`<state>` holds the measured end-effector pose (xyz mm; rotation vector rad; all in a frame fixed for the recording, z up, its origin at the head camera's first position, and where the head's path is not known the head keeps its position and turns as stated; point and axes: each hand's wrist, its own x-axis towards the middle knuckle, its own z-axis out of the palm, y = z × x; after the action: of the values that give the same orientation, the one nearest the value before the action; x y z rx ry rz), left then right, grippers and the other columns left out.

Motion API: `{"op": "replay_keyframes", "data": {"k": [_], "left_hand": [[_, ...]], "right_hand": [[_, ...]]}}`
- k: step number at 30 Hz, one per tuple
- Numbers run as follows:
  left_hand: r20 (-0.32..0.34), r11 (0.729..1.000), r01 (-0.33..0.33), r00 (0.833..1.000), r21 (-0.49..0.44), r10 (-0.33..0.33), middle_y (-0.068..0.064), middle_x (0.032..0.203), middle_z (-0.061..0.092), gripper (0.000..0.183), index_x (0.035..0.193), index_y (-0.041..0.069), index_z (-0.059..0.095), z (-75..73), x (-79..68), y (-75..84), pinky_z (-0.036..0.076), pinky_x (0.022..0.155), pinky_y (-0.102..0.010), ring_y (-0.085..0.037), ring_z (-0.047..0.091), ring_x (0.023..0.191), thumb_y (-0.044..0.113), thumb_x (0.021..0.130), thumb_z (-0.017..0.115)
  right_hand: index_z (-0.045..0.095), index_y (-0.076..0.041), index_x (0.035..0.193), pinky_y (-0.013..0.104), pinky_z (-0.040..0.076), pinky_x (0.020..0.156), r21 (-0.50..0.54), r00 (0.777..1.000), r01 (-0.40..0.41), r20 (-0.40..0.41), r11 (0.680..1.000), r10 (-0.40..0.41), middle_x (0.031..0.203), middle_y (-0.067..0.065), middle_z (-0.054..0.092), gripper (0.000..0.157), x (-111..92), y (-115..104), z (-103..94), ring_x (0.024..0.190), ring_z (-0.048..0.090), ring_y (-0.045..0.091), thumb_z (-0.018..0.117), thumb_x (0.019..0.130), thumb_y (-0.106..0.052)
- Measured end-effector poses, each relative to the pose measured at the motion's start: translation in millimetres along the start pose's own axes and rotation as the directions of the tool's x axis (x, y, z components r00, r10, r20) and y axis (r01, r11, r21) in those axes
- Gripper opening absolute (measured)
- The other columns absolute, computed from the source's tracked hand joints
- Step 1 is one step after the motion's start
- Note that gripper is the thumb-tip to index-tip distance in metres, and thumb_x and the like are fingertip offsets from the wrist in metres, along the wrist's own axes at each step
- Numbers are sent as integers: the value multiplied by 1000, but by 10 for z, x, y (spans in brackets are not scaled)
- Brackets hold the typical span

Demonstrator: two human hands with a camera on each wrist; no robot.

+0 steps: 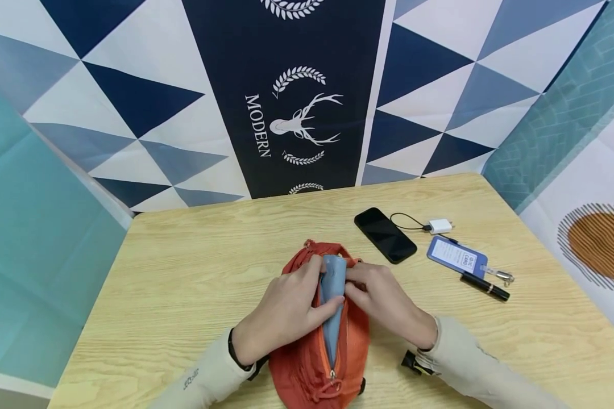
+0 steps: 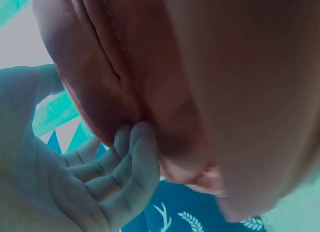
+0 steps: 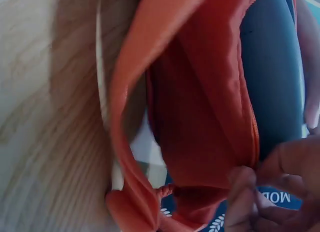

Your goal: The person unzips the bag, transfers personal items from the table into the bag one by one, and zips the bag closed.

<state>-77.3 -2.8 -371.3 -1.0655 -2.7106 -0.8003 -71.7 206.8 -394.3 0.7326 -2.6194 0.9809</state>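
Bag (image 1: 307, 358), red, near six o'clock on the table (image 1: 184, 278). At its ten o'clock, the left hand (image 1: 289, 307) grips its side; a blue case (image 1: 332, 278) sits in the unzipped opening; at two, the right hand (image 1: 384, 298) pinches the opening's edge. Beyond: phone (image 1: 385, 235), one o'clock; card holder (image 1: 455, 255), two.

The right hand (image 3: 295, 167) pinches the orange bag (image 3: 200, 122) at its zippered edge, beside a smooth blue item (image 3: 272, 72); patterned cloth (image 3: 277, 197) stands far beyond.
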Motion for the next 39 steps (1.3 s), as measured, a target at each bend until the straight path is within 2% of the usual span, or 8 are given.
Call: {"op": "replay_keyframes", "data": {"k": [4,8,15,20,25,32,35,39], "left_hand": [[5,999,-16,1000,45,16,5,82,53,35,120,10,47,35,3,3,41,49,-21,-6,48,57,29,95,60],[31,996,-53,998,72,50,4,81,54,30,125,14,53,32,-4,-21,41,51,-22,-8,48,60,24,97,58],[114,995,-74,991,64,67,-1,100,66,35,134,19,59,-2,-21,-49,51,65,-31,-11,58,78,24,100,56],[161,997,-48,986,65,37,-3,107,66,37,137,20,59,-7,-24,-47,51,66,-28,-10,58,81,26,101,55],[189,994,-55,981,93,37,-4,104,67,37,137,20,61,-15,-20,-22,47,59,-26,-10,56,76,27,102,56],[195,986,-70,980,149,40,-1,90,69,34,132,17,64,3,-46,9,46,51,-27,-13,62,72,29,101,57],[182,989,-76,982,123,53,-1,95,70,34,131,14,64,-14,-46,-17,50,58,-28,-12,65,78,28,101,58],[182,995,-103,978,-7,103,0,107,67,32,131,10,59,-85,-21,-87,52,74,-26,-9,63,89,23,101,59]], "right_hand": [[73,-14,87,22,47,64,-53,995,48,89,997,-43,81,-8,59,16,-6,-3,25,70,51,5,68,86,0],[72,-13,91,21,47,62,-65,985,67,162,996,-55,80,-8,60,13,-2,2,-1,67,51,4,67,86,-1],[65,-14,93,22,45,60,-134,931,206,331,969,-152,79,-9,61,12,23,50,-97,65,50,1,67,91,-2],[66,-15,93,22,46,58,-209,918,319,309,924,-247,80,-9,61,16,29,70,-160,63,52,2,68,89,0],[69,-13,93,25,50,61,-248,904,403,257,881,-341,86,-6,60,17,27,101,-196,69,55,5,71,85,1],[72,-10,96,33,53,85,-231,875,470,247,852,-416,113,5,61,14,44,102,-168,101,58,18,73,85,-1],[72,-9,96,36,52,92,-222,868,484,239,846,-434,119,8,60,17,43,97,-157,110,57,21,74,83,1],[71,-8,95,38,50,95,-221,862,502,207,836,-463,118,8,59,19,40,95,-140,112,57,23,72,81,4]]}}
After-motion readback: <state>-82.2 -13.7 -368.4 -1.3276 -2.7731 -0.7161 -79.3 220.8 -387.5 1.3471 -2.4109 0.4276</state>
